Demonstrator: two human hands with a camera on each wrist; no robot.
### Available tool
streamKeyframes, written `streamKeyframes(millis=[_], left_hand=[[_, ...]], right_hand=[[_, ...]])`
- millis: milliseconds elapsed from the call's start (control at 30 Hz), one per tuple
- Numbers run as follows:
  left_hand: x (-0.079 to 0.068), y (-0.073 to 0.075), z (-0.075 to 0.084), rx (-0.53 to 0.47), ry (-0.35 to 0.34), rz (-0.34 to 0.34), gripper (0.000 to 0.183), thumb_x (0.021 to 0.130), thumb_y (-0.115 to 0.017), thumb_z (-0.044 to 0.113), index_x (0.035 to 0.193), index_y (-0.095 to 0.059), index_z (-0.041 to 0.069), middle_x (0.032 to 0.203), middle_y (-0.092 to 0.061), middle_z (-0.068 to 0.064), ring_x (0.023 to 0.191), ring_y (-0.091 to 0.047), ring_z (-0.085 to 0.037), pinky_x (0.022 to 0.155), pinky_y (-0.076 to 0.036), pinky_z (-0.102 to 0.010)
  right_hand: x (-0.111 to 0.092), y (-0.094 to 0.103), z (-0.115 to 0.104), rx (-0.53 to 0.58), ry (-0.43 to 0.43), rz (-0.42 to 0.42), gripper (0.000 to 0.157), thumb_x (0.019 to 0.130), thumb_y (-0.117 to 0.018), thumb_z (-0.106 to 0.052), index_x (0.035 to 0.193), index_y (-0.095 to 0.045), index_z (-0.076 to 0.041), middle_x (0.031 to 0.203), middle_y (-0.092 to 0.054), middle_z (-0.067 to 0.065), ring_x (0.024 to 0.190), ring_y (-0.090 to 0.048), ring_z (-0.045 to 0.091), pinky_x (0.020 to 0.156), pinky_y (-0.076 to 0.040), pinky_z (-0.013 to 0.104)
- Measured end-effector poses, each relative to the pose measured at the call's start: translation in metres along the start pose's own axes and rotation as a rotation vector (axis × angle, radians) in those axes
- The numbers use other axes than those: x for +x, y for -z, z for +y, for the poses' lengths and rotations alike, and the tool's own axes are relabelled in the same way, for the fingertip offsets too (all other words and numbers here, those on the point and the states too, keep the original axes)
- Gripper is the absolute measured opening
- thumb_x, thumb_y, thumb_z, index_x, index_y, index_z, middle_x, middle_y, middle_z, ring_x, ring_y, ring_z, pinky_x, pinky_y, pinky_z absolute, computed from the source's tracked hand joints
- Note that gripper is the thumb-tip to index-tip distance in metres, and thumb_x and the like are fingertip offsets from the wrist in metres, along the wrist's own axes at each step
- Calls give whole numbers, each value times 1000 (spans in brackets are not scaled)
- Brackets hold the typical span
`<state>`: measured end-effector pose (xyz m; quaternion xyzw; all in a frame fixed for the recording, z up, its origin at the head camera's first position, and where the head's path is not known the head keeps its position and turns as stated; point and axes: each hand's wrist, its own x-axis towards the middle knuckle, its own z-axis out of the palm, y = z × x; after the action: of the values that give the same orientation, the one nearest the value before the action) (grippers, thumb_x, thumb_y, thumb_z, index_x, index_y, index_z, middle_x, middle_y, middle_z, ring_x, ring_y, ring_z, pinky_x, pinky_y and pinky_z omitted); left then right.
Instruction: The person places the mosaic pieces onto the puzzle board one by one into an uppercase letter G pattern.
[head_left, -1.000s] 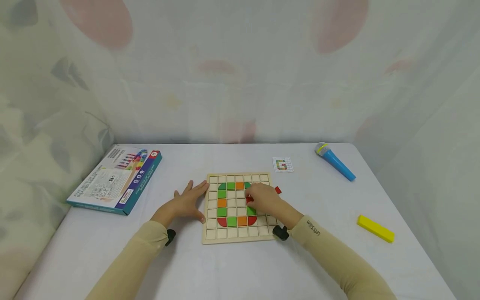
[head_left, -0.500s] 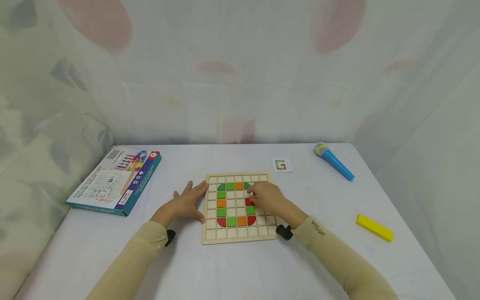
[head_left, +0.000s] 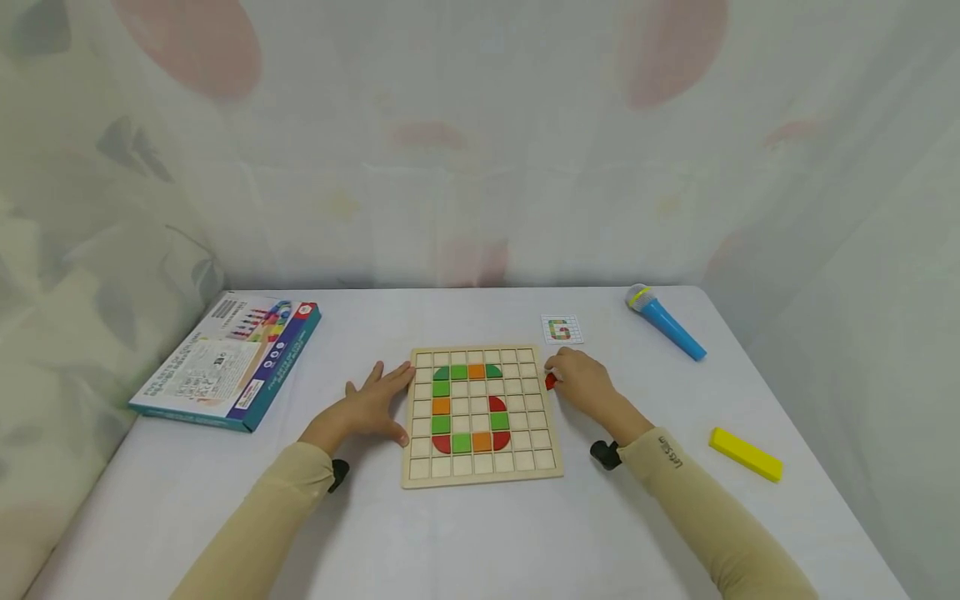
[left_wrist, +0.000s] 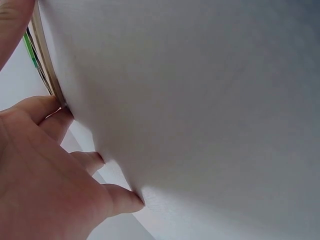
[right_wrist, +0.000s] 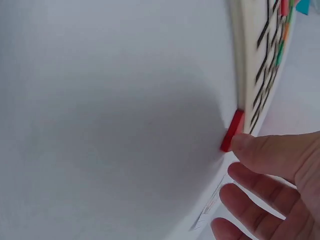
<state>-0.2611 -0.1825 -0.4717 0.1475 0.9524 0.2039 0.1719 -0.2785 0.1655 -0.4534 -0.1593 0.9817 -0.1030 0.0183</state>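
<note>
A wooden grid board (head_left: 483, 482) lies flat on the white table. Red, green and orange tiles (head_left: 440, 406) sit in its cells, some square and some with a rounded corner. My left hand (head_left: 367, 408) rests at the board's left edge with fingers spread; the left wrist view shows fingertips (left_wrist: 62, 112) against the wooden side. Just off the board's right edge lies a loose red tile (right_wrist: 233, 131). My right hand (head_left: 587, 385) is over it, thumb touching the tile, while the other fingertips (right_wrist: 232, 190) show bent and apart from it.
Beyond the board's upper right corner lies a small card (head_left: 561, 329) with a coloured tile figure. A blue toy microphone (head_left: 671, 327) and a yellow bar (head_left: 746, 454) lie to the right. At the left is a flat printed box (head_left: 228, 358).
My right hand has left the red rounded tile on the board's right part and moved right to the loose red tile. My left hand stays at the left edge.
</note>
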Motion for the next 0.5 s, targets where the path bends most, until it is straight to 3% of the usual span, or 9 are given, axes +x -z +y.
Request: streamKeyframes(millis=[200, 500], left_hand=[[-1, 1, 1, 2, -3, -3, 123, 49, -86, 41, 148, -19, 15, 155, -12, -5, 138, 6, -41, 92, 4, -77], [0, 0, 1, -9, 4, -5, 123, 48, -86, 41, 148, -19, 15, 155, -12, -4, 138, 6, -41, 91, 5, -77]], right_hand=[[4, -3, 7, 33, 28, -44, 27, 78, -69, -2, 105, -69, -8, 97, -63, 3, 87, -58, 18, 76, -51, 34], [5, -2, 8, -37, 59, -69, 16, 79, -70, -8, 95, -70, -9, 87, -59, -1, 78, -53, 15, 67, -48, 30]])
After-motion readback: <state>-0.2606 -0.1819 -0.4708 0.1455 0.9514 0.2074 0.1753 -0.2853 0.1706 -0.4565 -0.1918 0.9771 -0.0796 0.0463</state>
